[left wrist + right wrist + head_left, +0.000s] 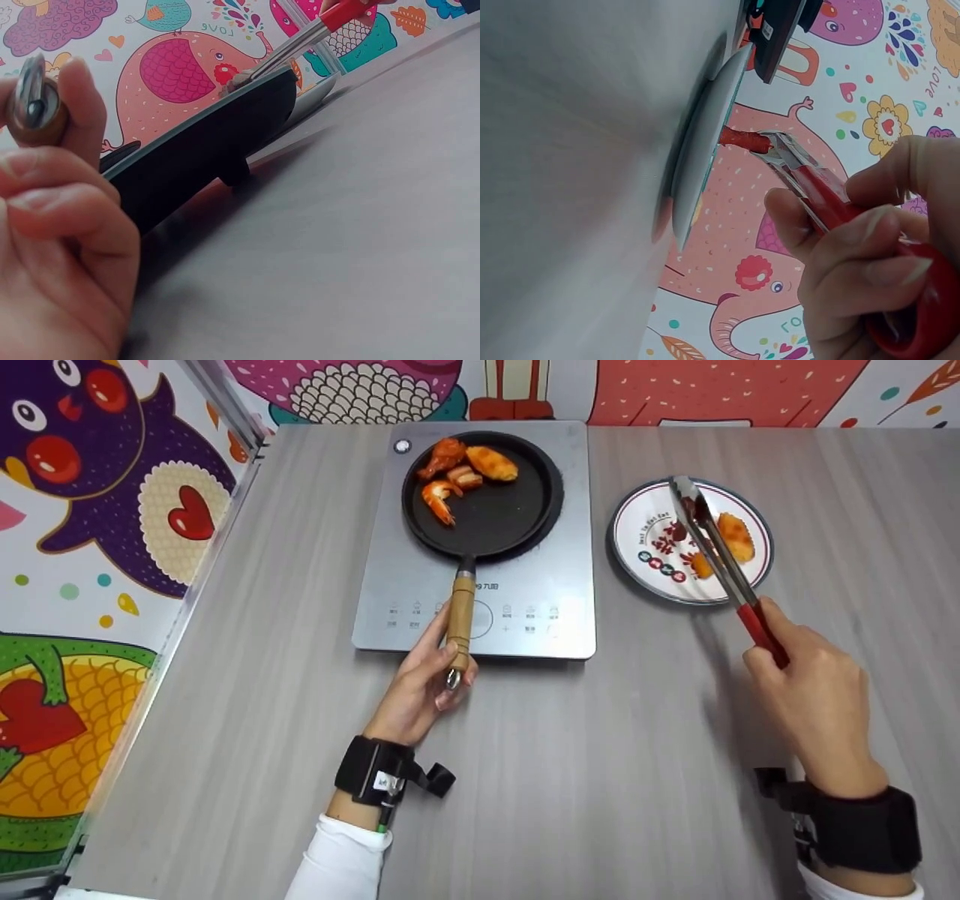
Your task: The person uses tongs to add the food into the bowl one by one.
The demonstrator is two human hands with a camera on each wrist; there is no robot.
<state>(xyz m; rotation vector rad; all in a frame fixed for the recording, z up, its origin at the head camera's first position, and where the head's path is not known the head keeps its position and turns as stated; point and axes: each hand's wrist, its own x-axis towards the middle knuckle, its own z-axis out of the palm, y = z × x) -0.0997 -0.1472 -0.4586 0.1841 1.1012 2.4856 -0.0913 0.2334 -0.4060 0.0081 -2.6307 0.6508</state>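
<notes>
Left hand (420,682): grip wrapped round wooden handle (463,615) of black frying pan (510,514), which sits on the induction cooker (555,577). In pan: drumstick (446,456), shrimp (437,499), golden oval piece (493,463), small browned piece (465,477). Right hand (817,682): grip clamped on red-handled tongs (825,193), tips about a reddish piece (744,139) at the plate (727,499); contact with plate unclear. Two breaded pieces (735,538) on plate, on bench (637,735) right of cooker.
</notes>
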